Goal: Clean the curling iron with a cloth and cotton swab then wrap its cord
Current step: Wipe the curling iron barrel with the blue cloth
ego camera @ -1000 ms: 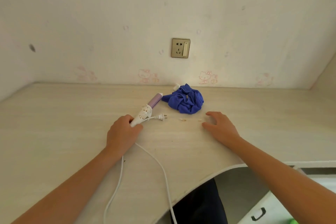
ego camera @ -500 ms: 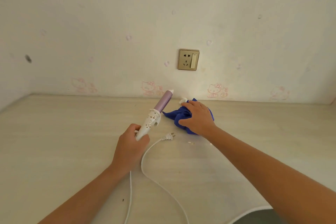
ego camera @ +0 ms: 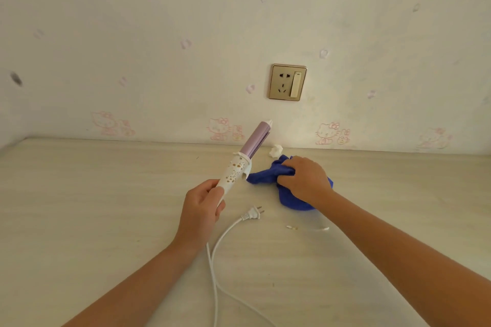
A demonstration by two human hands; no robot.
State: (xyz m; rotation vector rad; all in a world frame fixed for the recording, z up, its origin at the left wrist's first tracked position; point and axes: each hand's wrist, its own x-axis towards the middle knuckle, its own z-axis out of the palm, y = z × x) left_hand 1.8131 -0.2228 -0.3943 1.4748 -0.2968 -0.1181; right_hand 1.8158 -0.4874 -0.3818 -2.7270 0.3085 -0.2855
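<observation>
My left hand (ego camera: 203,207) is now gripping the white-handled, lilac-barrelled curling iron (ego camera: 239,170), which is lifting off the pale wooden counter (ego camera: 93,207), barrel tilting up. My right hand (ego camera: 303,180) (flat a second ago) is bunching the crumpled blue cloth (ego camera: 263,176) on the counter. Wiping is starting next, I judge; the white cord (ego camera: 220,241) is trailing loose.

The thin white cord (ego camera: 214,268) runs off the frame's bottom edge. The right hand (ego camera: 303,180) covers the middle of the crumpled blue cloth (ego camera: 261,177). The left hand (ego camera: 202,207) hides the butt of the white spotted curling iron (ego camera: 235,171). The pale specks (ego camera: 291,227) right of centre are too small to identify.
</observation>
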